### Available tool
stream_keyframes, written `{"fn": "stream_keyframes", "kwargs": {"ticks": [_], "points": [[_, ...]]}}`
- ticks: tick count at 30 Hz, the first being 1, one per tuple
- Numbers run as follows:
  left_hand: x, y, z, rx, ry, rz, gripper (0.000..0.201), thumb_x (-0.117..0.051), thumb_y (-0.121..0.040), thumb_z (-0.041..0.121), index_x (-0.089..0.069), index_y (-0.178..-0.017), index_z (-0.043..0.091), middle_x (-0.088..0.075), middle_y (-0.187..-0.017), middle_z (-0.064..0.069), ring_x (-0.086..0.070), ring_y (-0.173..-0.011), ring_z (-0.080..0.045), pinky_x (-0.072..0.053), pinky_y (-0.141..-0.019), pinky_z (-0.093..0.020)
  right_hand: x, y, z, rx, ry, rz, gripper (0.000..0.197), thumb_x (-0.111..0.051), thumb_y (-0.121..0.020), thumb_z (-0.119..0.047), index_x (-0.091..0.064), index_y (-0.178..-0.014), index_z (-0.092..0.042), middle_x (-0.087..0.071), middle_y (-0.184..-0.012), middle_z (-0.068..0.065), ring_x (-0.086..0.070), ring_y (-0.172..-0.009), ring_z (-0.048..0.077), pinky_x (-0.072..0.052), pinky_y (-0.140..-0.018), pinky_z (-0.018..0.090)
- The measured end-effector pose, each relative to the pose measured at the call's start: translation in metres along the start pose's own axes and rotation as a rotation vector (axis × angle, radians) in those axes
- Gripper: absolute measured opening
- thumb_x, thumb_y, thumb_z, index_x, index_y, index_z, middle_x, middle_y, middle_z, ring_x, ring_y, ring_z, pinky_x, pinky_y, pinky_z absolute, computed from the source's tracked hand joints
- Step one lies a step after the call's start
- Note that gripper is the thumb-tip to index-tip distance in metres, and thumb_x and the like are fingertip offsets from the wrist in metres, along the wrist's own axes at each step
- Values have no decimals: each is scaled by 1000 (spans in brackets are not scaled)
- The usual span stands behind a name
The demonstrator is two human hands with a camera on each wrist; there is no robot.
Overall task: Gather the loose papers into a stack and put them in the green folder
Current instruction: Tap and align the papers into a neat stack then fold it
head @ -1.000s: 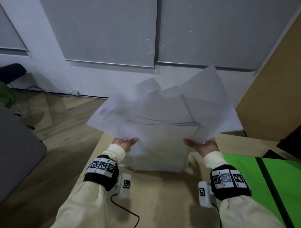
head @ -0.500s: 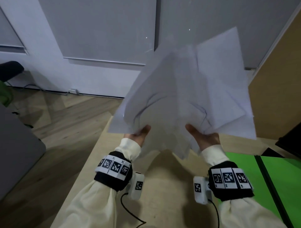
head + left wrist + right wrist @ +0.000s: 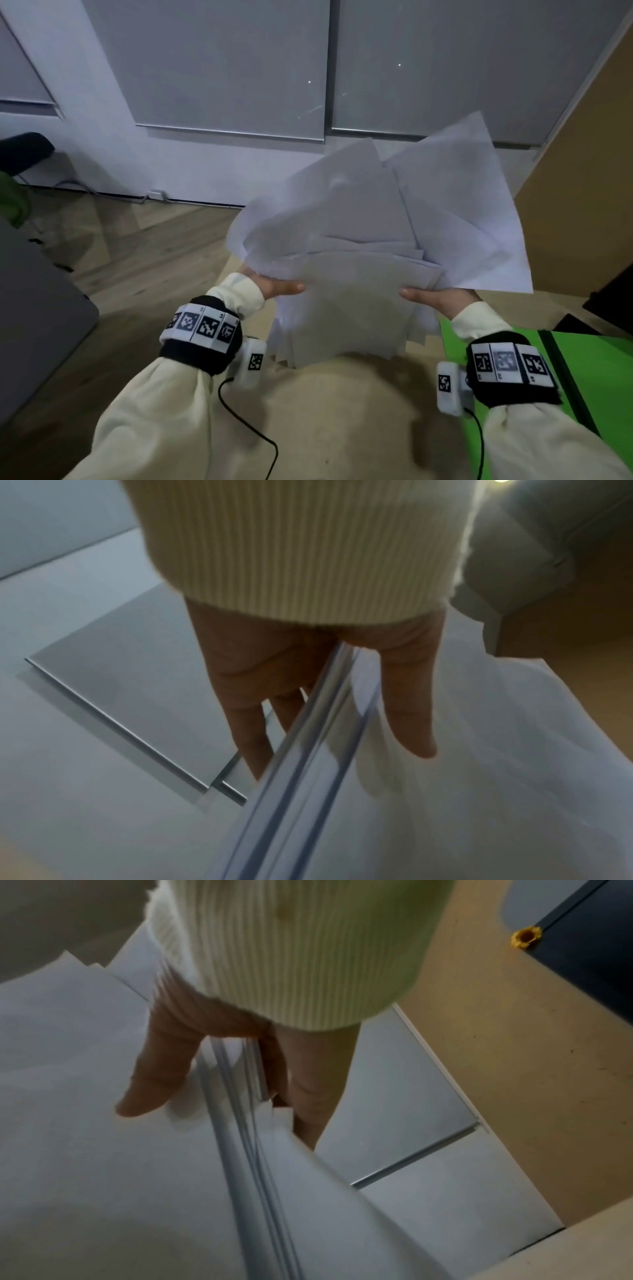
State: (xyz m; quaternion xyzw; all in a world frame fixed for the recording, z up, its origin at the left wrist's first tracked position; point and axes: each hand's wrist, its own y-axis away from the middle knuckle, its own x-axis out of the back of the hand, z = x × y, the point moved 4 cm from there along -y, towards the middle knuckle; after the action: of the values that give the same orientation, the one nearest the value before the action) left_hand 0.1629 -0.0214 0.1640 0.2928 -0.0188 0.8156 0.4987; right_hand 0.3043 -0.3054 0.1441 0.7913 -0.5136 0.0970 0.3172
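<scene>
A loose, fanned bundle of white papers [image 3: 370, 246] is held upright above the wooden table [image 3: 342, 411]. My left hand [image 3: 274, 287] pinches its left edge, thumb in front and fingers behind. My right hand [image 3: 435, 296] pinches the right edge the same way. In the left wrist view the thumb [image 3: 411, 702] lies on the near face of the papers [image 3: 445, 791]. The right wrist view shows the thumb [image 3: 154, 1074] pressing the papers [image 3: 85, 1150], with fingers behind. The green folder [image 3: 603, 373] lies open on the table at the right, beside my right wrist.
A tan cabinet panel [image 3: 582, 171] stands at the right. Grey blinds [image 3: 222, 61] cover the wall ahead. A dark grey block [image 3: 30, 315] sits at the left over the wooden floor [image 3: 137, 246]. A black cable [image 3: 246, 425] trails from my left wrist.
The papers were tipped up high half a second ago; now they have dropped lower and the sheets fan out to the right. Both hands have kept their hold on the edges.
</scene>
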Motion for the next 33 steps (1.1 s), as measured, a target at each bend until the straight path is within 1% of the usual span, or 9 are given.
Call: {"fn": "stream_keyframes", "kwargs": {"ticks": [3, 10, 14, 16, 18, 20, 25, 30, 33], "points": [[-11, 1, -3, 5, 3, -9, 63, -81, -69, 16, -54, -126, 11, -56, -113, 1, -51, -112, -11, -33, -89, -17, 3, 6, -12, 76, -117, -37, 45, -86, -56, -37, -68, -94, -22, -69, -106, -2, -62, -99, 14, -42, -91, 25], [-32, 5, -5, 22, 251, 156, 73, -83, -64, 6, -49, -129, 3, -60, -125, -15, -57, -117, -28, -48, -96, -34, 6, -17, -14, 199, -101, -25, 92, -86, -31, -64, -68, -111, -23, -71, -112, -5, -65, -106, 17, -44, -104, 40], [-34, 0, -11, 58, 411, 207, 71, -77, -70, -1, -42, -132, 1, -58, -128, -17, -56, -106, -19, -41, -85, -19, 12, -3, -32, 268, -212, 51, 101, -74, -32, -78, -67, -112, -17, -68, -118, 1, -62, -111, 22, -41, -105, 37], [-32, -2, -18, 84, 418, 205, 76, -78, -71, 4, -38, -135, 5, -56, -128, -14, -52, -103, -16, -38, -85, -19, 22, 0, -32, 230, -471, 150, 99, -68, -29, -83, -67, -98, -12, -64, -122, 12, -63, -107, 28, -44, -101, 40], [-35, -4, -24, 99, 391, 177, 78, -80, -69, 7, -39, -135, 7, -56, -129, -13, -54, -114, -21, -41, -90, -23, 19, 5, -35, 257, -789, 133, 65, -72, -51, -66, -64, -95, -18, -62, -126, 14, -68, -98, 24, -50, -94, 41], [-41, -4, -26, 92, 370, 160, 77, -82, -66, 8, -42, -133, 7, -57, -129, -15, -53, -122, -27, -43, -102, -32, 16, 6, -35, 324, -934, 145, 34, -66, -71, -42, -63, -96, -20, -73, -105, 4, -72, -89, 16, -56, -83, 36], [-51, -6, -38, 127, 454, 170, 90, -87, -59, 15, -41, -136, 9, -58, -117, -6, -55, -115, -23, -44, -96, -28, 20, 2, -25, 338, -912, 203, 41, -75, -67, -38, -52, -98, -22, -66, -48, -20, -62, -45, 3, -50, -41, 13], [-52, -10, -45, 77, 644, 132, 91, -89, -31, 31, -63, -114, 4, -69, -111, -16, -66, -105, -30, -50, -98, -43, 24, -10, -11, 341, -906, 160, 89, -84, -12, -64, -62, -91, -30, -72, -90, -9, -71, -69, 4, -59, -62, 24], [-47, -10, -44, 42, 683, 169, 64, -88, -31, 24, -68, -90, 8, -74, -87, -10, -70, -81, -25, -57, -82, -36, 21, 0, -16, 308, -830, 175, 71, -84, -45, -56, -64, -104, -21, -66, -105, 2, -68, -64, 4, -58, -58, 15]]}}
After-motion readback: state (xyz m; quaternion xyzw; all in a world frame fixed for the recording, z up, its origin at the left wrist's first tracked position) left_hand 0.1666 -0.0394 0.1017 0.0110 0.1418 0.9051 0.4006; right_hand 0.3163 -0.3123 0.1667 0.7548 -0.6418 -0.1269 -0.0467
